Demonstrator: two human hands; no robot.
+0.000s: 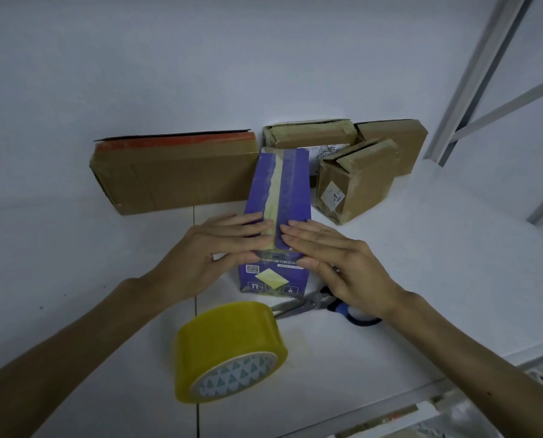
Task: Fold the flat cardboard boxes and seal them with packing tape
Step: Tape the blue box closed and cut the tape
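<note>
Head view: blue box [279,191] on the desk [437,263], tape roll [229,349] at its 6 o'clock; left hand [219,245] and right hand [330,257] flat, fingers straight, pressing the top flaps beside the seam; uneven pressure would likely let the flaps spring apart.

Bare forearms [74,336], bare left grip [213,248], bare right grip [336,260]

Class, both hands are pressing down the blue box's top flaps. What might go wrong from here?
The left hand and right hand press the blue box flaps flat; releasing one to fetch tape may let them spring open.
The tape roll rests on its curved side and might roll away.
The scissors lie under the right wrist, which could catch them.
</note>
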